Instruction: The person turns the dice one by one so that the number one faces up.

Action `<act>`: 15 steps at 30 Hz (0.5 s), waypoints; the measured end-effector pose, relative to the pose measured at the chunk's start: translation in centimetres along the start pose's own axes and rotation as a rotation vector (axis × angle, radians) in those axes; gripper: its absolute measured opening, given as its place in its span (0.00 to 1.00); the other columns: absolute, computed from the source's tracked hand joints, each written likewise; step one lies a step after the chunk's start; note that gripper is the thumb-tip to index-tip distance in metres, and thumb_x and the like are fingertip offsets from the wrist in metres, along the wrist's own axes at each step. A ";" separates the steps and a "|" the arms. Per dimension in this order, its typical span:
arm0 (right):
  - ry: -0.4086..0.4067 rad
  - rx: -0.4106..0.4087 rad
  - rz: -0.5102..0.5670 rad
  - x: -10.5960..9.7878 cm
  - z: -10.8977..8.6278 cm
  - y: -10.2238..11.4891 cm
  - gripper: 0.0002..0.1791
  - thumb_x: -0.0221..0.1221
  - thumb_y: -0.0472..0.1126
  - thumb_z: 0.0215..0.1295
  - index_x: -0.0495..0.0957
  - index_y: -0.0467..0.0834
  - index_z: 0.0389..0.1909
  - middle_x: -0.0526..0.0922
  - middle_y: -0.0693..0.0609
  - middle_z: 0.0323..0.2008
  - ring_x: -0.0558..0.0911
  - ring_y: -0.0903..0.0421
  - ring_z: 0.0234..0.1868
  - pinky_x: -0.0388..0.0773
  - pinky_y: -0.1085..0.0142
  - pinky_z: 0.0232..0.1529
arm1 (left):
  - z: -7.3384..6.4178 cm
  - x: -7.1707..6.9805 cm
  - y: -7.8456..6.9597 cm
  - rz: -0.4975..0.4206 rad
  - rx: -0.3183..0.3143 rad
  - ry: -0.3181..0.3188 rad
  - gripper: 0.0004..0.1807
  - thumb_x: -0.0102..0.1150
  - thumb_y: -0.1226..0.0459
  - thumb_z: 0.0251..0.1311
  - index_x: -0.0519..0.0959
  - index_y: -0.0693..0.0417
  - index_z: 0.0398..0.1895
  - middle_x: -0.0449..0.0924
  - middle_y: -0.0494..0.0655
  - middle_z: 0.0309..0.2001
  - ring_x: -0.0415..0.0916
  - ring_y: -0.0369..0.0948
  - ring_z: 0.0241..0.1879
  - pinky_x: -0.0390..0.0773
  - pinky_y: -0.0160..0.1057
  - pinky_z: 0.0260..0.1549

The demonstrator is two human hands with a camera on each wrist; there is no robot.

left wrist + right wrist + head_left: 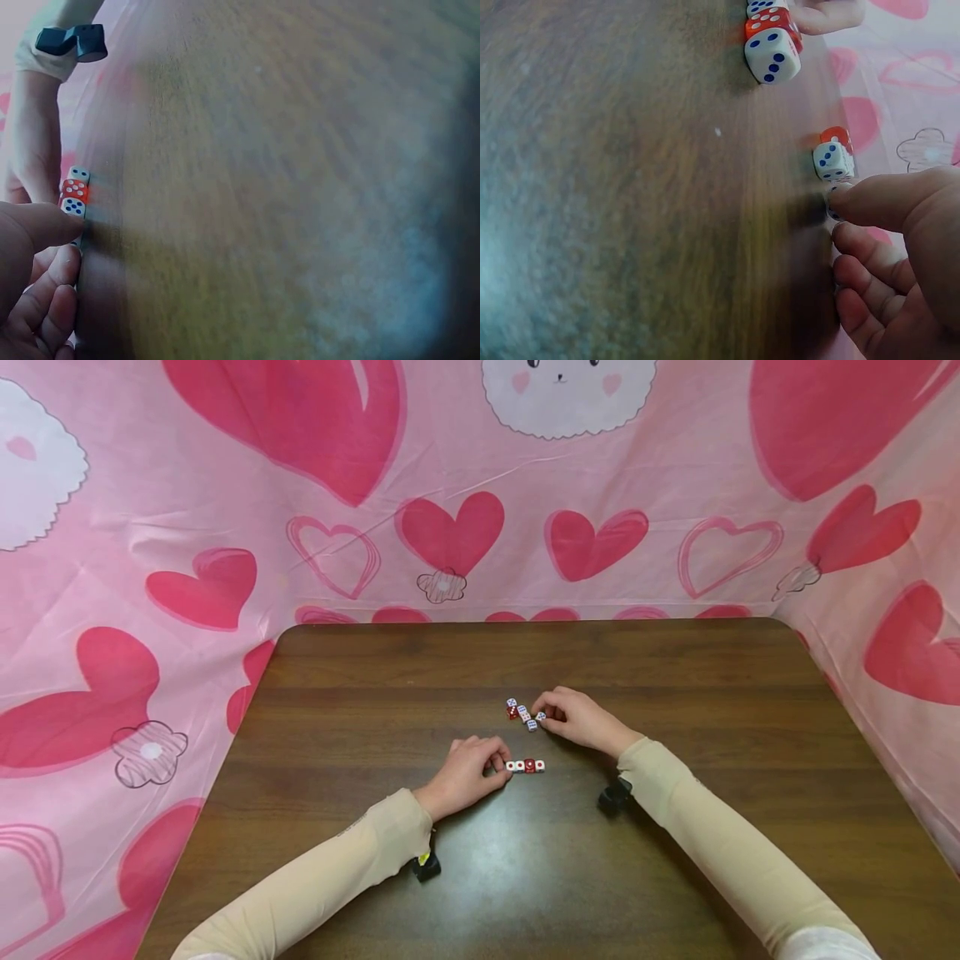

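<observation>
Four dice stand in a straight row on the table, touching side to side, each with a single pip on top: a white end die [511,766], a second white die [520,766], a red die [530,766] and a last white die [540,766]. My left hand [467,775] is at the row's left end — thumb and forefinger narrowed to a pinch on the white end die. Just beyond the row lies a loose cluster of dice [523,713], mostly white, with one red die [512,712] at its left side. At the cluster's right edge my right hand [581,720] pinches a white blue-pipped die [541,716] between thumb and forefinger, the other fingers curled in beside it. Both my forearms wear pale beige sleeves [720,827], and a small black device [427,866] sits under each wrist. The table [337,710] is dark brown wood grain, with a pale shine in front of the row. Around it hangs pink cloth [457,452] — printed with red hearts [453,531] and sketched flowers [442,585].
</observation>
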State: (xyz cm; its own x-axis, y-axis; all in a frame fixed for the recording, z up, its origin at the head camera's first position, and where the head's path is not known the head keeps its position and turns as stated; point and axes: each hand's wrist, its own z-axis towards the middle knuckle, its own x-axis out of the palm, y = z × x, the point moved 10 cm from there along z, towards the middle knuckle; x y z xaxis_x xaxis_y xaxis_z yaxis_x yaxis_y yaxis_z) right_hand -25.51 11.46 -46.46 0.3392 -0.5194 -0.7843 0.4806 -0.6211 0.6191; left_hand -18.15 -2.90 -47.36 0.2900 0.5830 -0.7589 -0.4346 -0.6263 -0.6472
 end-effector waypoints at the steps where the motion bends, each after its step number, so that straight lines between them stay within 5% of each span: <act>1: 0.007 -0.001 0.000 0.1 0.0 0.0 0.09 0.64 0.33 0.70 0.83 0.44 0.49 0.77 0.51 0.36 0.74 0.56 0.36 0.74 0.61 0.40 | 0.0 0.0 0.0 -0.001 0.000 0.000 0.08 0.70 0.62 0.64 0.79 0.47 0.40 0.79 0.33 0.31 0.71 0.36 0.35 0.64 0.45 0.47; 15: 0.025 0.032 0.005 -0.1 -0.1 -0.2 0.11 0.62 0.35 0.73 0.82 0.40 0.53 0.78 0.50 0.38 0.76 0.56 0.38 0.75 0.59 0.42 | 0.0 0.1 0.1 -0.006 -0.002 0.000 0.07 0.70 0.62 0.64 0.79 0.47 0.40 0.79 0.33 0.31 0.71 0.37 0.34 0.63 0.45 0.47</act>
State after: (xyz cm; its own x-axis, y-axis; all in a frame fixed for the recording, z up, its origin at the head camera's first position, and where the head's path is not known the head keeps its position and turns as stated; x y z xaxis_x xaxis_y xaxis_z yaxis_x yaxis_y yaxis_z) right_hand -25.57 11.76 -46.51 0.3619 -0.5081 -0.7816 0.4527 -0.6371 0.6238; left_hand -18.18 -2.91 -47.49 0.2924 0.5867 -0.7552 -0.4311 -0.6240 -0.6517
